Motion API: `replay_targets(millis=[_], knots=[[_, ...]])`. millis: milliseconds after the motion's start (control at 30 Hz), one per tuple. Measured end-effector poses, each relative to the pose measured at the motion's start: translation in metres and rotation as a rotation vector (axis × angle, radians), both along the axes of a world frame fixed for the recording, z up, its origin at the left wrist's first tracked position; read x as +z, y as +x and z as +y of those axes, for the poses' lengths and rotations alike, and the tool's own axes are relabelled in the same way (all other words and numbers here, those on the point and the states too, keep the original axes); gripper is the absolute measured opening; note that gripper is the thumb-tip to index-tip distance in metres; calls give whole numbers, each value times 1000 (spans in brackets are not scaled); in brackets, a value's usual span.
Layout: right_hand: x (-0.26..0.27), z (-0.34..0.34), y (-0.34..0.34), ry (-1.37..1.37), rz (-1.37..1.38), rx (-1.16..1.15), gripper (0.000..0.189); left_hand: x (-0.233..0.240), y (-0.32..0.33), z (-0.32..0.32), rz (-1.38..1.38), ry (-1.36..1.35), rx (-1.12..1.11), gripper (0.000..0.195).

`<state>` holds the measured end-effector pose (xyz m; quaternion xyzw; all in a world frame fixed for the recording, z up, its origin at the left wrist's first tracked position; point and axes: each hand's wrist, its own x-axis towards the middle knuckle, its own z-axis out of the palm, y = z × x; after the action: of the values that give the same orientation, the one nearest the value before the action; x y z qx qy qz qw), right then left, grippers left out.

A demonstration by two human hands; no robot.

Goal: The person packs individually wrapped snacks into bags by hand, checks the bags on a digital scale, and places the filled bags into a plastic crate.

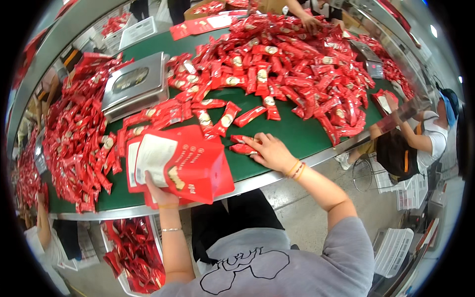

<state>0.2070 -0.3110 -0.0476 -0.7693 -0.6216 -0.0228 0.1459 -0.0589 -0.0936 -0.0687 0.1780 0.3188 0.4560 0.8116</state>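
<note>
My left hand grips a red printed pouch near the table's front edge, its thumb on the pale label panel. Another pouch lies partly behind it. To the right, my right hand has its fingertips on small red wrapped packets on the green table surface. Whether the fingers are closed around these packets is not clear. Loose packets lie just beyond the pouch, and a large heap of the same packets spreads behind them.
A steel scale stands left of centre, beside another packet heap. The table's metal edge runs in front of me. A crate of red pouches stands below it. A co-worker is at the right; another person's hand reaches into the far heap.
</note>
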Motion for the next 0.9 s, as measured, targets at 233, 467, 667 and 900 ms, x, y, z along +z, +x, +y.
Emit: replay_targets(millis=[233,467,667,900], knots=[[26,-30,-56,606,294,-80,44,3,19,7,37,-90,-73,60],[-9,12,-94,310,484,-153,9,12,49,-39,61,49,-366,60],[-7,22,-100,313,884,-299,9,13,36,-35,157,68,-356,64],[7,21,-111,483,1068,-333,14,12,34,-45,267,117,-369,64]])
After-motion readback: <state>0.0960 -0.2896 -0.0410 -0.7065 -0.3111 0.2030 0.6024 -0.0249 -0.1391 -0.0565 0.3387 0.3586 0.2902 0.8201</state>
